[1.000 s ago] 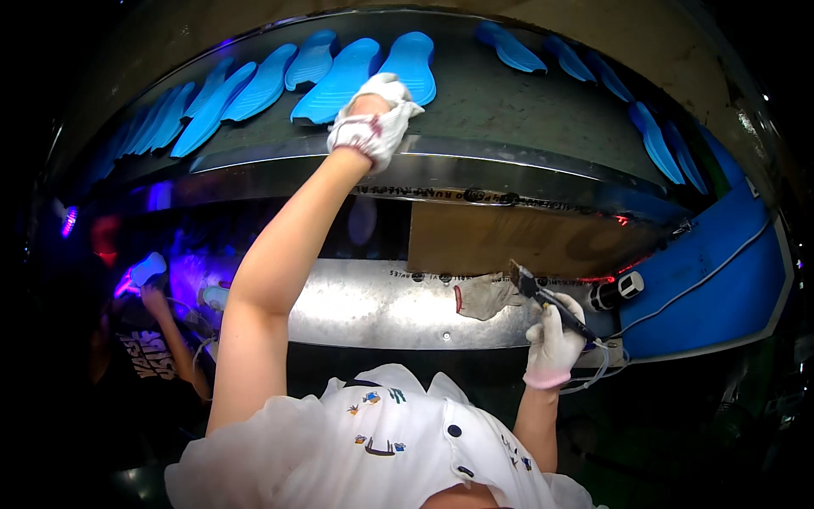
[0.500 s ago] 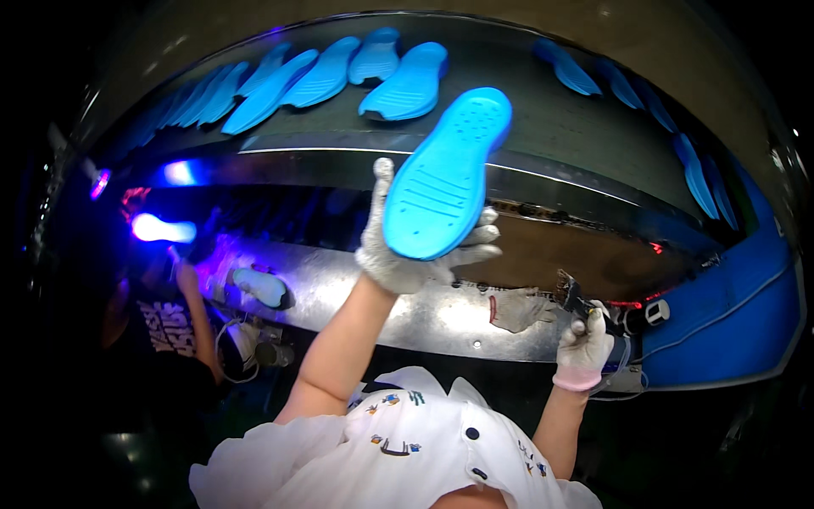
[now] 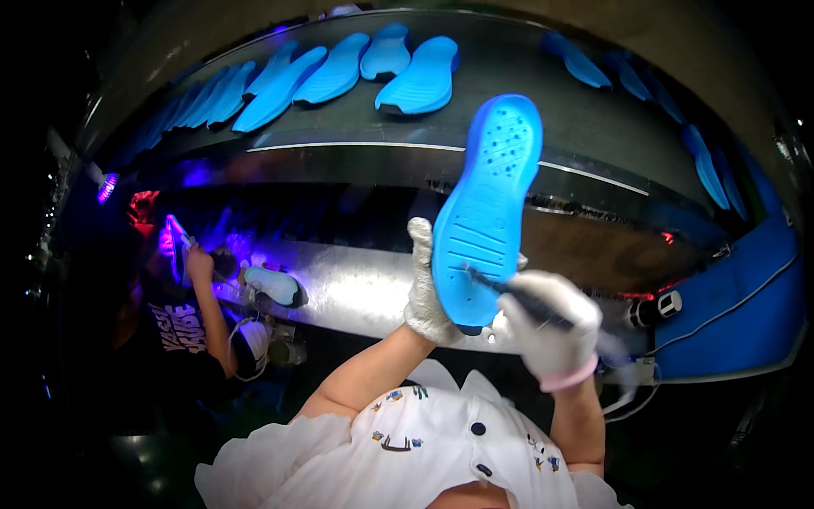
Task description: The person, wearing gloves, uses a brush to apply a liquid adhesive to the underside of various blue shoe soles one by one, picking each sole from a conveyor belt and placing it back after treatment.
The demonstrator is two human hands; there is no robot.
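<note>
A bright blue shoe sole [image 3: 485, 225] stands slanted in front of me, with rows of small holes near its far end and grooves across its near half. Gloved in white, my left hand [image 3: 431, 288] supports it from beneath, thumb up along the left edge; most of its fingers are hidden by the sole. My right hand [image 3: 555, 327], in a pink-cuffed white glove and blurred by motion, is closed round a dark-handled brush [image 3: 534, 307]. The brush tip meets or hovers just over the sole's grooved part; which, I cannot tell.
Beyond the metal ledge [image 3: 356, 276], a dark conveyor belt [image 3: 509, 85] carries several blue soles [image 3: 333, 69]. A pale sole [image 3: 271, 285] lies on the ledge at left, near a co-worker's hand [image 3: 200, 265] under purple light. A blue panel [image 3: 721, 310] borders the right.
My left hand and the sole have shifted right and nearer. My right hand has brought the brush left, up to the sole. Soles on the far belt have moved slightly right.
</note>
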